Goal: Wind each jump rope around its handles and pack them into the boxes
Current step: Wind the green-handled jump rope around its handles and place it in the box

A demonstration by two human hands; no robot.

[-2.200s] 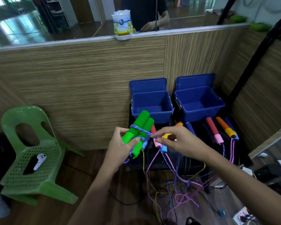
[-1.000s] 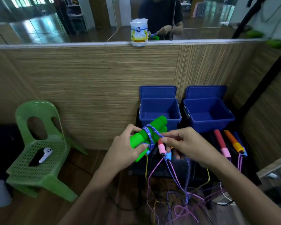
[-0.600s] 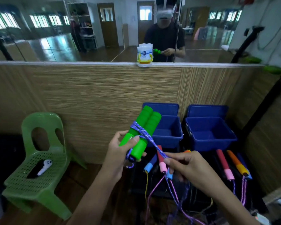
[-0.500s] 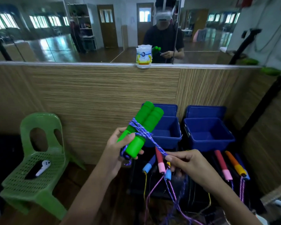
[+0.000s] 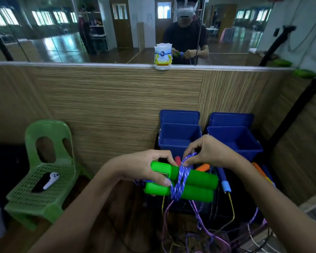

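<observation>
Wood-panel wall behind two blue boxes (image 5: pixel 179 137); just in front, left hand (image 5: pixel 144 168) clamped on green handles (image 5: pixel 195 185), right hand (image 5: pixel 208 152) pinching purple rope (image 5: pixel 181 178) (mid-wrap).

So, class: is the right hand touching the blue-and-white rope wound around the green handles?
Touching. In the head view the right hand pinches a loop of the rope just above the green handles.

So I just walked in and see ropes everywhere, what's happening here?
A person is bundling a jump rope. The left hand clamps the two green handles side by side, while the right hand pinches the blue cord wrapped around them. Both blue boxes behind look empty, and more ropes lie unwound below.
</observation>
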